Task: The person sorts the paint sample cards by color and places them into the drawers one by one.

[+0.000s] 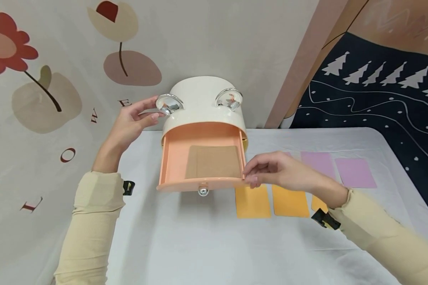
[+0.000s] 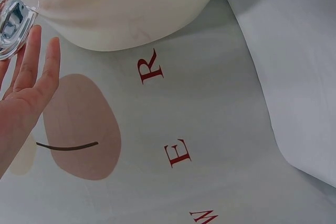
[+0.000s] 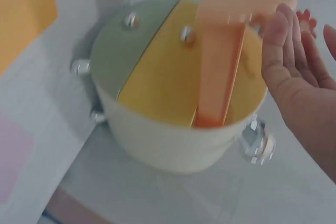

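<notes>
A white rounded drawer cabinet (image 1: 203, 91) with silver ears stands on the white table, its peach drawer (image 1: 174, 158) pulled out. Inside the drawer lies a flat brown sheet (image 1: 215, 162); a silver knob (image 1: 203, 191) is on its front. My left hand (image 1: 133, 116) is at the left silver ear (image 1: 169, 104), fingers extended and touching or very near it. At the drawer's front right corner is my right hand (image 1: 274, 170), its fingers loosely bent; in the right wrist view that hand (image 3: 299, 72) has nearly straight fingers beside the blurred drawer (image 3: 220, 72).
Orange cards (image 1: 253, 202) lie in a row right of the drawer, partly under my right forearm. Behind them are purple cards (image 1: 356, 173). In the right wrist view, green (image 3: 131, 45) and yellow (image 3: 163, 72) drawer fronts with silver knobs show. A printed curtain (image 1: 217, 39) hangs behind the cabinet.
</notes>
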A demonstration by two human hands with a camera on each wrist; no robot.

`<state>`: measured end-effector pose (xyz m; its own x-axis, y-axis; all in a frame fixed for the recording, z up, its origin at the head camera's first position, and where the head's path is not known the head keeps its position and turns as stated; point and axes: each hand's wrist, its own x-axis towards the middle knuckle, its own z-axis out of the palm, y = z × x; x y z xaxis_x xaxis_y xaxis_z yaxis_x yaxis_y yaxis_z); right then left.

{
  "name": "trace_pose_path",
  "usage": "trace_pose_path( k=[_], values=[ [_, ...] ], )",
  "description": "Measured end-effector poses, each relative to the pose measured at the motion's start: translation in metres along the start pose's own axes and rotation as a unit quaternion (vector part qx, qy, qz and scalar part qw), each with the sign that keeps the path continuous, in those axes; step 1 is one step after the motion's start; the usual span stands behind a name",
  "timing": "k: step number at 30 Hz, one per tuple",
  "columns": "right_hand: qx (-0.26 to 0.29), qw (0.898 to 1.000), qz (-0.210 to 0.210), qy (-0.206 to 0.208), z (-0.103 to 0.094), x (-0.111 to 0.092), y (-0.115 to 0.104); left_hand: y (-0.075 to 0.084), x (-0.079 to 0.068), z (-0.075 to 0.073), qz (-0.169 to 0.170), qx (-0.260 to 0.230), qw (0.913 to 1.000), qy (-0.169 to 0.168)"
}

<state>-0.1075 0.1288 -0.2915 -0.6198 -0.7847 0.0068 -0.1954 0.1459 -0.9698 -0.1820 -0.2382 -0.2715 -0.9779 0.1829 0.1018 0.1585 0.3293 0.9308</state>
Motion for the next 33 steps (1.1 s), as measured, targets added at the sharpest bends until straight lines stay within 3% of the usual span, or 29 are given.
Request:
trace_pose_path(
  k=[8,15,24,33],
  values=[
    [0.015,0.997,-0.006,-0.081,0.038,0.007,0.01,0.001,0.0,-0.001,-0.002,0.014,0.9999,0.001],
    [-0.008,0.995,-0.047,-0.089,0.063,0.019,0.027,0.0,0.0,-0.001,0.006,-0.009,0.9999,-0.003],
    [-0.033,0.994,-0.06,-0.084,0.063,0.028,0.028,-0.001,0.001,0.0,0.011,-0.01,0.9999,0.0],
    [-0.022,0.995,-0.055,-0.08,0.046,0.049,0.021,0.001,0.0,0.001,0.012,-0.008,0.9999,0.0]
  ],
)
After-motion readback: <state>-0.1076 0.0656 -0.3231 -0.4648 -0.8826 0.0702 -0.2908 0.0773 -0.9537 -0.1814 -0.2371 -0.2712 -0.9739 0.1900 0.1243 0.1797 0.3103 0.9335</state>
